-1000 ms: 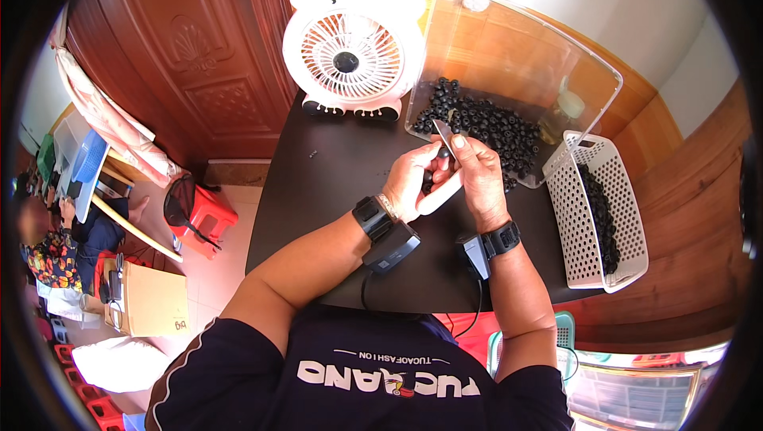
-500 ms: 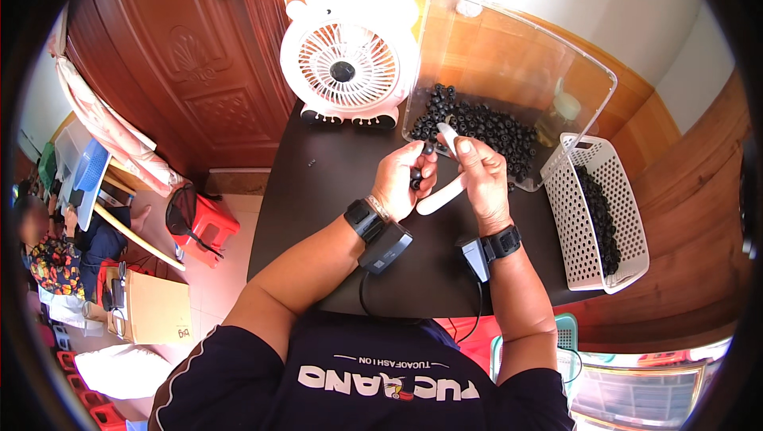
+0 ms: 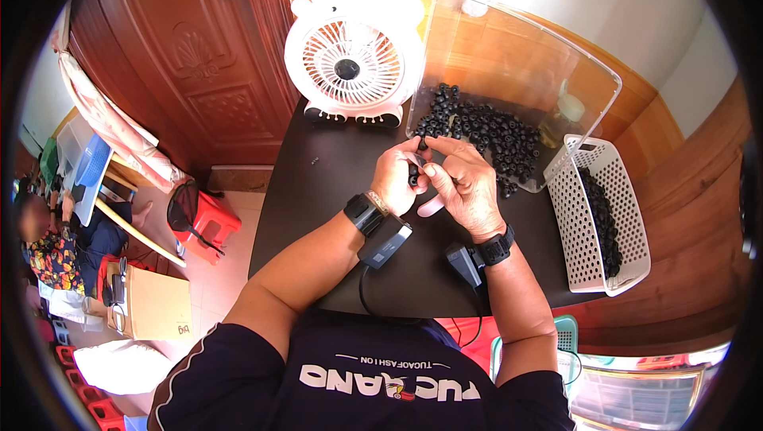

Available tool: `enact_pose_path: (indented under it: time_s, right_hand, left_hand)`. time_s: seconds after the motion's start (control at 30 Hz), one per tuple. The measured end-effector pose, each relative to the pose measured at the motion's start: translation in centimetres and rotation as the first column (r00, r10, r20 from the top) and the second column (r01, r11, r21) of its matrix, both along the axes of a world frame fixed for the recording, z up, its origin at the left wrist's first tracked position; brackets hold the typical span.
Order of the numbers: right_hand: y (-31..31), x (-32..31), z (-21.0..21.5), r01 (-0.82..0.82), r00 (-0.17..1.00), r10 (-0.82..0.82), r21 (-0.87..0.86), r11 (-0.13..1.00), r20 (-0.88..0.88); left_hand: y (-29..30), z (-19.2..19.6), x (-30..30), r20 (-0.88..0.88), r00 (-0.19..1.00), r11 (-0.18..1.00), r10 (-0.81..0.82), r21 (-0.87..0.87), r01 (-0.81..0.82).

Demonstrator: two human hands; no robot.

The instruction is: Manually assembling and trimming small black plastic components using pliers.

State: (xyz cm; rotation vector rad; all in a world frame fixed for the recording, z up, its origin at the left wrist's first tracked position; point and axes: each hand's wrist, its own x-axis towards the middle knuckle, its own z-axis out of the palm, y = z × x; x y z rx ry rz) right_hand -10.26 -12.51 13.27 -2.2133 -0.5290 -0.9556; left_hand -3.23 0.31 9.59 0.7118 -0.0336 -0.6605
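Above the dark table, my left hand is closed around small round black pieces, one lying in the fingers. Another black piece sits at its fingertips, where my right fingers touch it. My right hand is closed on a slim, curved white tool. The tool's lower end sticks out beneath the hand, and most of the rest is hidden by the fingers. Its exact kind cannot be made out. Just beyond both hands, a clear plastic bin contains a heap of similar black pieces.
A white fan stands at the table's back left. To the right, a white perforated basket holds dark pieces. Cables hang from devices on both my wrists. A red stool and a cardboard box stand left; another person sits farther away.
My right hand has turned and moved in against the left fingertips. The white tool has swung with it and is now mostly covered. My left hand has stayed almost still.
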Motion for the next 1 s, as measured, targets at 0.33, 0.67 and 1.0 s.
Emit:
enact_pose_path:
  time_s: [0.33,0.67,1.0]
  right_hand:
    - [0.1,-0.1,-0.1,-0.040,0.999,0.040,0.001,0.999,0.000]
    - [0.0,0.0,-0.5,-0.099,0.994,0.101,0.054,0.994,-0.037]
    - [-1.2,0.9,-2.4,-0.016,0.913,0.310,0.736,0.677,-0.265]
  left_hand:
    - [0.1,-0.5,0.2,0.003,1.000,1.000,-0.025,-0.004,0.025]
    - [0.1,-0.7,0.4,0.049,0.997,0.998,-0.055,-0.036,0.056]
    - [-0.6,0.7,-1.4,0.137,0.983,0.993,-0.122,0.016,0.121]
